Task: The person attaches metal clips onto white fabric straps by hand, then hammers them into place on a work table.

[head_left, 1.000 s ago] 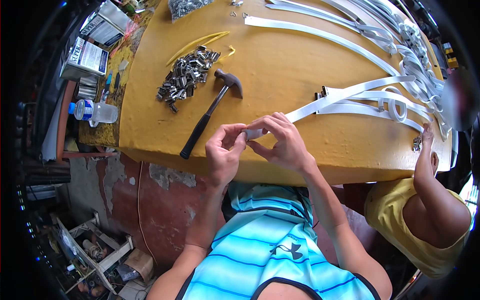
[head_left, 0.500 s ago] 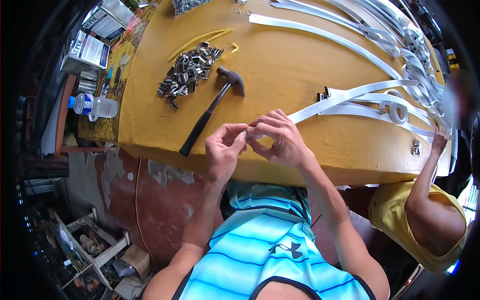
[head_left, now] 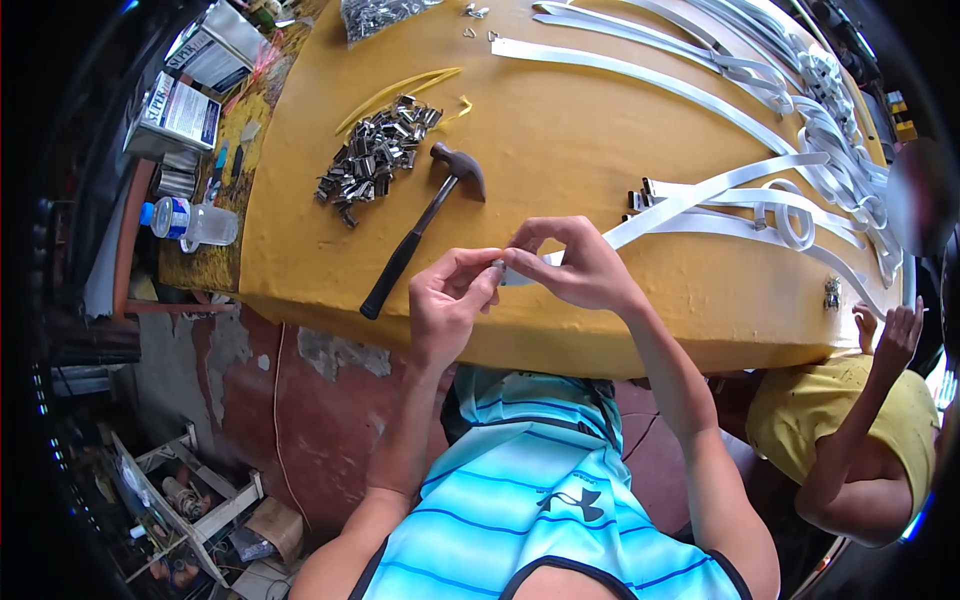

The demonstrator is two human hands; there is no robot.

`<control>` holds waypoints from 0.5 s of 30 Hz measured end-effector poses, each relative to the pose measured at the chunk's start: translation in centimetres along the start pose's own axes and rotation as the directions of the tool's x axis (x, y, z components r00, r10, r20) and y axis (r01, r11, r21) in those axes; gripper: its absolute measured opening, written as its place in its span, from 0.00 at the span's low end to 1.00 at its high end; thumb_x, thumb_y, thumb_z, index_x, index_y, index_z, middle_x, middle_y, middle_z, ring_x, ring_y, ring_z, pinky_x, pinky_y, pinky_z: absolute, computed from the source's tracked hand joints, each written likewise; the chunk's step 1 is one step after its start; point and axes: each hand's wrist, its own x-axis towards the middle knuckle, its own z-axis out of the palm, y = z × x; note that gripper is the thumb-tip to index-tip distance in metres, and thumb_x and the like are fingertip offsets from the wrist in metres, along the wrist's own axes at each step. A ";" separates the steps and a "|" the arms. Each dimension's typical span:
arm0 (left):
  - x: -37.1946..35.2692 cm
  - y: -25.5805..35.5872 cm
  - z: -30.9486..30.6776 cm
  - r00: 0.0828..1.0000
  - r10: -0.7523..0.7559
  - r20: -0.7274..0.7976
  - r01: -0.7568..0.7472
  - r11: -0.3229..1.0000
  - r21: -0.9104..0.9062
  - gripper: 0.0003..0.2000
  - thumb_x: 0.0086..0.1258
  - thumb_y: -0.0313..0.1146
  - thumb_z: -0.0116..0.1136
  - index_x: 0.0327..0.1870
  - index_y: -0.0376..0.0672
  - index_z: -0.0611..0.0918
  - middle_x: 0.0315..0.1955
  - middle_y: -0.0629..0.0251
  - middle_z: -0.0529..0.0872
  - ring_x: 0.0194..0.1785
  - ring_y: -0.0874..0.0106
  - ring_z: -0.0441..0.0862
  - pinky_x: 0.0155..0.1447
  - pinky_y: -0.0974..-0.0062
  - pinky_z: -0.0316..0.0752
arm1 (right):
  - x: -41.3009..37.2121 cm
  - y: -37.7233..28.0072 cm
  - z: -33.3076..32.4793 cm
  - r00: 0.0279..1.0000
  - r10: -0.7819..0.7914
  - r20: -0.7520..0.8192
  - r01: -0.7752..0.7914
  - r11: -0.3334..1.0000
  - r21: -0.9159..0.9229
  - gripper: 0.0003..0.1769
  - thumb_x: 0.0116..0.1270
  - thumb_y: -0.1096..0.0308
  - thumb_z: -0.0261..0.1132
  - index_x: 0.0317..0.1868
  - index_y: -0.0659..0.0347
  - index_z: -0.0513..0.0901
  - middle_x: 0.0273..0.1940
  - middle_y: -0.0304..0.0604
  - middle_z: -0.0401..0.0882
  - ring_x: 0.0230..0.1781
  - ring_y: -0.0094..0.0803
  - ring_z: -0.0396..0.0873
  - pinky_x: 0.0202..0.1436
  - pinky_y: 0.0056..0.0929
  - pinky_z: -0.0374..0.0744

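My left hand (head_left: 448, 305) is closed, its thumb and fingertips pinching a small metal clip (head_left: 498, 266) at the end of a white strap (head_left: 640, 222). My right hand (head_left: 572, 262) is closed in a pinch on the strap close beside that clip, its fingers curved above the strap. From there the strap runs up to the right, across other straps. A hammer (head_left: 428, 222) with a black handle lies left of my hands, head away from me. Beyond it is a pile of metal clips (head_left: 375, 150). My fingertips partly hide the clip I hold.
Several white straps (head_left: 690, 195), some with dark metal ends, lie at right. A clear bag of metal parts (head_left: 385, 15) sits at the far edge. At left stand a water bottle (head_left: 205, 224) and metal cans (head_left: 178, 112). A person in a yellow top (head_left: 840, 420) sits at right.
My right hand has shifted slightly right and turned, its fingers lifting into a rounder pinch. The left hand stays nearly in place. The other person's hand has moved down toward the table edge.
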 end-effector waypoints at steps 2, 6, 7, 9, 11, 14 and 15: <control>-0.1 0.1 -0.2 1.000 0.009 0.003 -0.009 1.000 -0.005 0.08 0.72 0.23 0.61 0.49 0.33 0.85 0.32 0.69 0.87 0.30 0.85 0.79 0.33 0.87 0.72 | 0.2 -0.8 -0.6 0.980 0.164 0.116 -0.158 0.986 -0.060 0.15 0.67 0.59 0.70 0.37 0.66 0.87 0.30 0.46 0.87 0.30 0.30 0.85 0.38 0.29 0.80; -0.3 0.0 -0.4 1.000 0.009 -0.009 -0.009 1.000 0.018 0.09 0.71 0.22 0.61 0.51 0.33 0.85 0.32 0.68 0.88 0.31 0.85 0.80 0.33 0.86 0.73 | 0.7 -0.5 -0.9 0.968 0.166 0.188 -0.158 0.986 -0.061 0.16 0.67 0.56 0.70 0.40 0.64 0.88 0.28 0.37 0.84 0.28 0.18 0.76 0.27 0.23 0.69; -0.4 -0.1 -0.4 1.000 0.010 -0.008 -0.010 1.000 0.012 0.10 0.71 0.22 0.61 0.51 0.32 0.85 0.32 0.68 0.88 0.31 0.85 0.80 0.34 0.87 0.73 | 0.8 -0.3 -0.9 0.961 0.178 0.214 -0.174 0.984 -0.038 0.17 0.66 0.56 0.71 0.40 0.64 0.88 0.28 0.36 0.84 0.28 0.18 0.75 0.26 0.23 0.68; -0.5 -0.1 -0.4 1.000 0.007 -0.009 -0.007 1.000 0.001 0.10 0.72 0.22 0.62 0.51 0.32 0.85 0.32 0.68 0.88 0.31 0.85 0.80 0.34 0.87 0.73 | 0.9 -0.3 -1.0 0.952 0.190 0.239 -0.192 0.981 -0.015 0.17 0.66 0.55 0.71 0.40 0.63 0.88 0.28 0.36 0.84 0.28 0.18 0.75 0.26 0.24 0.68; -0.5 -0.2 -0.3 1.000 0.005 -0.008 -0.005 1.000 -0.014 0.10 0.72 0.22 0.62 0.51 0.32 0.85 0.33 0.68 0.88 0.31 0.84 0.80 0.34 0.87 0.73 | 1.0 -1.0 -1.2 0.933 0.250 0.258 -0.237 0.968 -0.078 0.18 0.64 0.57 0.71 0.39 0.67 0.87 0.29 0.45 0.87 0.30 0.29 0.83 0.38 0.29 0.78; -0.6 -0.1 -0.3 1.000 -0.005 -0.006 0.005 1.000 0.003 0.10 0.72 0.22 0.62 0.51 0.31 0.84 0.33 0.67 0.88 0.32 0.85 0.80 0.35 0.87 0.73 | 1.1 -1.6 -1.4 0.923 0.281 0.264 -0.253 0.958 -0.135 0.16 0.63 0.59 0.72 0.39 0.66 0.88 0.29 0.45 0.87 0.31 0.30 0.83 0.39 0.30 0.79; -0.6 0.0 -0.2 1.000 -0.005 -0.007 0.005 1.000 0.015 0.10 0.72 0.22 0.62 0.51 0.31 0.84 0.33 0.67 0.88 0.32 0.85 0.80 0.34 0.87 0.73 | 1.1 -1.4 -1.4 0.923 0.283 0.262 -0.256 0.957 -0.134 0.16 0.63 0.59 0.72 0.39 0.66 0.88 0.29 0.45 0.87 0.31 0.30 0.83 0.39 0.30 0.79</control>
